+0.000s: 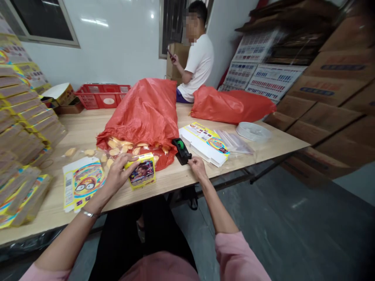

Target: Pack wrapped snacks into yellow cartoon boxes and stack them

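My left hand (119,171) is closed around a small yellow box (142,171) with a dark picture panel, standing near the table's front edge. At the front end of a black tape dispenser (182,153) with a green roll, my right hand (198,168) is pinched on the tape's end; the strip itself is too fine to make out. Behind the yellow box lies a red woven sack (143,111), its mouth spilling wrapped yellow pieces (114,145). Left of my left hand, a flattened printed carton (84,182) lies on the table.
Stacked yellow boxes (23,117) crowd the left side. A red basket (102,95) stands at the back. More flat cartons (205,142), clear plastic bags (231,141), a round clear lid (253,131) and a second red sack (231,104) lie right. A person (199,54) sits behind the table.
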A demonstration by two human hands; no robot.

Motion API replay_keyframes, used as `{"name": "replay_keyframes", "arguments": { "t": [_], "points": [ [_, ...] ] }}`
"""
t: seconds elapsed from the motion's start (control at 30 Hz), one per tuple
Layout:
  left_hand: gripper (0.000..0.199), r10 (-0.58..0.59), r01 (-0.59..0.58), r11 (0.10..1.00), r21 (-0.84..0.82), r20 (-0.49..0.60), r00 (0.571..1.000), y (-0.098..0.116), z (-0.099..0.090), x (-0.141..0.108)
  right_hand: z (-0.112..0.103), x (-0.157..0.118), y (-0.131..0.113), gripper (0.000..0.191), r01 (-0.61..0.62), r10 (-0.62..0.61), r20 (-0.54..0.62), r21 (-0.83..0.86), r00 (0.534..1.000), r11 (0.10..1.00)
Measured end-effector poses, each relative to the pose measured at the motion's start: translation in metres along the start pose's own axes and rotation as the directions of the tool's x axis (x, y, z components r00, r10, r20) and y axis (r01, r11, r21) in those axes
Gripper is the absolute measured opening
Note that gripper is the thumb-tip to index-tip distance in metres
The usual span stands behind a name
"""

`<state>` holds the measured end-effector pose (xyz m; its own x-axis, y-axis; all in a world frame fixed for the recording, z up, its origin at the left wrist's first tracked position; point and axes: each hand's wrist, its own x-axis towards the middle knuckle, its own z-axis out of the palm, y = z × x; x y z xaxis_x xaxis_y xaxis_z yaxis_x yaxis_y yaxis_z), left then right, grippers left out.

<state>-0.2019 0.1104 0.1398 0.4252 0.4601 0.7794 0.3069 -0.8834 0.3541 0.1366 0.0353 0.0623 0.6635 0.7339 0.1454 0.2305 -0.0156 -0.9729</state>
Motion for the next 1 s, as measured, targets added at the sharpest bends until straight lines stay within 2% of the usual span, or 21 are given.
{"name": "replay_keyframes", "arguments": {
  "t": [0.07,0.17,0.2,0.27,0.4,0.5,0.57,0.73,1.0],
  "points": [
    [0.013,-0.002,0.002,1.000,0.011,-0.013,1.000,0.003,0.001,-0.003,0.003,-0.014,-0.008,0.028,0.006,-0.007,-0.027,-0.026,1.000,1.000],
    [0.012,-0.011,0.011,1.000,-0.012,-0.011,1.000,0.011,0.002,-0.008,0.018,-0.047,-0.036,0.030,0.039,-0.039,-0.001,0.008,0.999,0.999],
    [0.011,-0.011,0.011,1.000,-0.020,-0.012,1.000,0.014,0.003,-0.010,0.026,-0.060,-0.049,0.032,0.058,-0.060,0.034,0.063,0.998,0.996],
    [0.011,-0.008,0.007,1.000,-0.026,-0.024,1.000,0.019,0.003,-0.012,0.046,-0.088,-0.076,0.033,0.068,-0.111,0.183,0.224,0.977,0.972],
    [0.011,-0.013,0.012,0.999,-0.035,-0.025,1.000,0.027,0.003,-0.016,0.088,-0.123,-0.115,0.034,-0.048,-0.102,0.353,0.392,0.930,0.919],
    [0.013,-0.032,0.031,0.999,-0.044,-0.019,0.999,0.028,0.004,-0.017,0.107,-0.128,-0.123,0.041,-0.088,-0.116,0.402,0.455,0.908,0.886],
    [0.014,-0.032,0.032,0.998,-0.053,-0.009,0.999,0.029,0.003,-0.018,0.113,-0.129,-0.123,0.043,-0.105,-0.104,0.394,0.475,0.913,0.873],
    [0.016,-0.032,0.035,0.997,-0.067,0.047,0.998,0.030,0.000,-0.018,0.120,-0.134,-0.128,0.044,-0.142,-0.086,0.418,0.486,0.904,0.862],
    [0.023,-0.005,0.006,1.000,-0.014,0.089,0.996,0.023,-0.001,-0.017,0.123,-0.138,-0.126,0.047,-0.148,-0.021,0.355,0.443,0.935,0.884]
  ]
}}
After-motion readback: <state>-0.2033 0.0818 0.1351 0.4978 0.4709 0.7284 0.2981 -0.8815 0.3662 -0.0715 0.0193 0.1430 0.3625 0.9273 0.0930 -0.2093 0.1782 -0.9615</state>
